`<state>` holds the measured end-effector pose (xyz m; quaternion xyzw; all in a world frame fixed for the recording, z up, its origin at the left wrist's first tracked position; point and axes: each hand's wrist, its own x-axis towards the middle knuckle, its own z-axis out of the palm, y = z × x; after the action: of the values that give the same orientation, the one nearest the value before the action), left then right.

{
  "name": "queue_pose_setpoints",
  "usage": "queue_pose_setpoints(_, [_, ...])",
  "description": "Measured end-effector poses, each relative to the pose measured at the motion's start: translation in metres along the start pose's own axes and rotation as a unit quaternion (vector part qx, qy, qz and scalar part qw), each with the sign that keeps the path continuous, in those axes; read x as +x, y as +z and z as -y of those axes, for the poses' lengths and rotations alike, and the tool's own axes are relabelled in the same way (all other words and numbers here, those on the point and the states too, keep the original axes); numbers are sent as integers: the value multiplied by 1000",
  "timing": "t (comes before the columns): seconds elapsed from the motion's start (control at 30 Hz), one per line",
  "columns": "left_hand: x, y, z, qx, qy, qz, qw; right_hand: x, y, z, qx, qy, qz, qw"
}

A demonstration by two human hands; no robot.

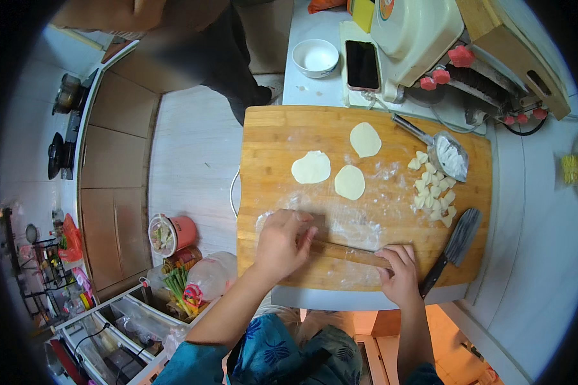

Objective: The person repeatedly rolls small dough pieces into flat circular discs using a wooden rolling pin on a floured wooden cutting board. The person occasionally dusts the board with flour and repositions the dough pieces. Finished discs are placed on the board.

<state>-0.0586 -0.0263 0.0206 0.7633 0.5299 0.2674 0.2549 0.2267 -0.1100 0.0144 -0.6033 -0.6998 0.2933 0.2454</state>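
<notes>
On a floured wooden board (269,139) lies a thin wooden rolling pin (351,253). My right hand (399,272) grips its right end. My left hand (285,240) is at the pin's left end, thumb and fingers bent towards each other; whether it holds anything is hidden. Three flat dough wrappers (311,167) lie beyond the pin. Several small dough pieces (433,187) sit in a heap at the right, beside a metal scoop (449,154) of white flour. A cleaver (455,245) with a dark handle lies right of my right hand.
Behind the board stand a white bowl (315,57), a phone (362,65) and a machine with red knobs (438,77). Another person's dark-trousered leg (226,57) is at the far left of the board. A red bucket (183,231) and a drawer unit (125,317) stand at the left.
</notes>
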Motion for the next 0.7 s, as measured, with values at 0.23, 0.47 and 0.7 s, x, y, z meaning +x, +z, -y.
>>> queue_pose_setpoints(0.23, [-4, 21, -4, -1, 99, 134, 986, 21, -22, 14, -49, 19, -2, 999])
queue_pose_setpoints(0.47, [4, 39, -4, -22, 153, 156, 976, 46, -79, -52, -165, 220, -211, 938])
queue_pose_setpoints(0.7, [13, 39, -16, 3, 169, 186, 968, 68, -109, -83, -193, 336, -161, 908])
